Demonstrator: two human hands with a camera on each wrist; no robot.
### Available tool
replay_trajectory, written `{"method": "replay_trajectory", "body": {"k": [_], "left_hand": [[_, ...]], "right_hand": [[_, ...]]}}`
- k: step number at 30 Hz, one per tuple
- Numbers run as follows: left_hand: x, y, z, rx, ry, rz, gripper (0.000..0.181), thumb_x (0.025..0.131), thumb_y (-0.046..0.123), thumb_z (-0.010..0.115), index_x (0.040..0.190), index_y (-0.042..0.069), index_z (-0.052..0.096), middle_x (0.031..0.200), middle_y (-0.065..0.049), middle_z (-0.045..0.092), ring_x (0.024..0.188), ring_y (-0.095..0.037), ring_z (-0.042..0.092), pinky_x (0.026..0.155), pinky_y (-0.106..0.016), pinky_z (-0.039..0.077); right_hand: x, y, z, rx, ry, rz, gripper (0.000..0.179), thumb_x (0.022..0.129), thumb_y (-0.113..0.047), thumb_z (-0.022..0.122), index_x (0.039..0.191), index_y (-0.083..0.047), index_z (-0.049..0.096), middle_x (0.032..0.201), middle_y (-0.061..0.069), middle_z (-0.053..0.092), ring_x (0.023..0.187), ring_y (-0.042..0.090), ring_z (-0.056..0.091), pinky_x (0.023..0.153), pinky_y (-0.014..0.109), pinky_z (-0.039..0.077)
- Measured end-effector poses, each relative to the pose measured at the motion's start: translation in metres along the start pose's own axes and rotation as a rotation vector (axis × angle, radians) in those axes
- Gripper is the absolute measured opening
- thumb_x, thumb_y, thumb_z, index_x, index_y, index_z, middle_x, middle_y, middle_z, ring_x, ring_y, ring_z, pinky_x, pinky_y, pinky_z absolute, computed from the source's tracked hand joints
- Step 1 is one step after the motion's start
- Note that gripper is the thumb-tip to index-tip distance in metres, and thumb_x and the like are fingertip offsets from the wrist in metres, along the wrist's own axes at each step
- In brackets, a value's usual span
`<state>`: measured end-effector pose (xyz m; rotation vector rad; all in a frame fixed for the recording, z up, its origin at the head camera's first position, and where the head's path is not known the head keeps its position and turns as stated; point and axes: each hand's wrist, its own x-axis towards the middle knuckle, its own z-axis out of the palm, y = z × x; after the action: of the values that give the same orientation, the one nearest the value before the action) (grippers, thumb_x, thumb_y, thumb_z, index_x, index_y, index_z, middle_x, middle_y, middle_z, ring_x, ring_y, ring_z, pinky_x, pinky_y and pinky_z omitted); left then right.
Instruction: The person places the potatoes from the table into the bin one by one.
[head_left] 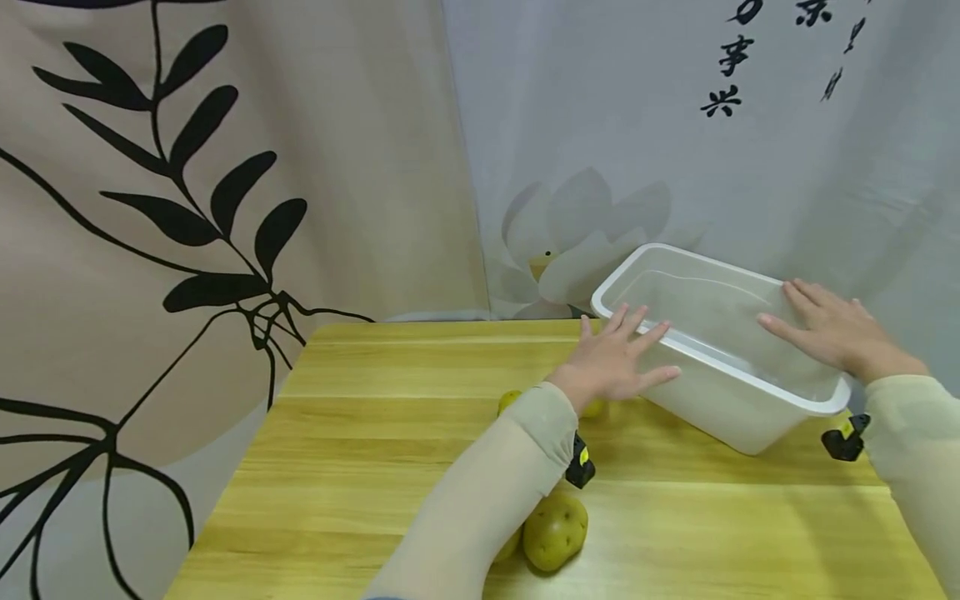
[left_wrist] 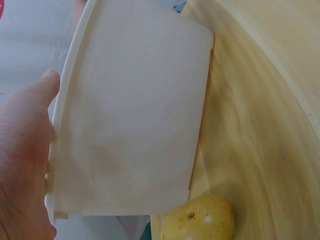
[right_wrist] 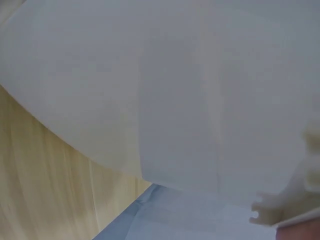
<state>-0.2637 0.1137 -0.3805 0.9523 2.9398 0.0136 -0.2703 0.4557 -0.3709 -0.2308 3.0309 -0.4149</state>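
A white plastic bin (head_left: 720,417) sits at the back right of the table, set at an angle with its open top up. At its near-left rim my left hand (head_left: 617,358) spreads its fingers straight, and the left wrist view shows that hand (left_wrist: 25,150) right beside the rim. My right hand (head_left: 832,329) lies over the far right rim, fingers extended and thumb reaching over the opening. The bin's pale wall (right_wrist: 175,100) fills most of the right wrist view. A potato (left_wrist: 200,220) lies close to the bin in the left wrist view.
One potato (head_left: 555,531) lies nearer the front, with another partly behind the left sleeve (head_left: 480,492). More yellow potatoes (head_left: 508,401) show partly behind the left wrist. The wooden table (head_left: 360,467) ends at a printed curtain (head_left: 375,167) behind the bin.
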Motion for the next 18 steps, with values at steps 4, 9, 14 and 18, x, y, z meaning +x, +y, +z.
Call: {"method": "replay_trajectory", "body": {"k": [4,9,14,18], "left_hand": [[-0.004,-0.006,0.000,-0.008,0.006,-0.003,0.069,0.085,0.079,0.007,0.143,0.051,-0.017,0.156,0.013,-0.021,0.142,-0.014,-0.021,0.111,-0.061,0.000],[-0.007,-0.012,-0.002,-0.031,0.012,-0.019,0.068,0.087,0.077,0.005,0.146,0.049,-0.013,0.157,0.011,-0.018,0.143,-0.014,-0.018,0.111,-0.062,0.001],[-0.010,-0.021,-0.002,-0.051,0.008,-0.029,0.070,0.087,0.077,0.004,0.149,0.046,-0.009,0.158,0.009,-0.015,0.144,-0.015,-0.014,0.111,-0.063,0.001],[-0.013,-0.031,-0.001,-0.083,0.014,-0.035,0.072,0.088,0.076,0.004,0.150,0.043,-0.007,0.158,0.009,-0.016,0.144,-0.014,-0.016,0.110,-0.063,0.000]], "right_hand": [[-0.004,-0.007,0.002,0.002,-0.017,0.007,0.083,0.099,-0.058,0.031,0.151,-0.010,-0.012,0.155,0.018,-0.018,0.139,0.046,-0.015,0.100,0.068,-0.017],[-0.007,-0.021,0.007,-0.037,-0.011,0.013,0.088,0.098,-0.062,0.029,0.150,-0.005,-0.013,0.153,0.019,-0.021,0.138,0.044,-0.020,0.099,0.071,-0.014],[-0.015,-0.037,0.013,-0.036,0.005,0.039,0.091,0.097,-0.064,0.028,0.150,-0.002,-0.012,0.152,0.022,-0.022,0.137,0.046,-0.020,0.097,0.073,-0.012],[-0.020,-0.050,0.017,-0.020,0.023,0.054,0.089,0.098,-0.063,0.023,0.150,0.001,-0.009,0.151,0.025,-0.020,0.136,0.048,-0.021,0.096,0.075,-0.012]]}}
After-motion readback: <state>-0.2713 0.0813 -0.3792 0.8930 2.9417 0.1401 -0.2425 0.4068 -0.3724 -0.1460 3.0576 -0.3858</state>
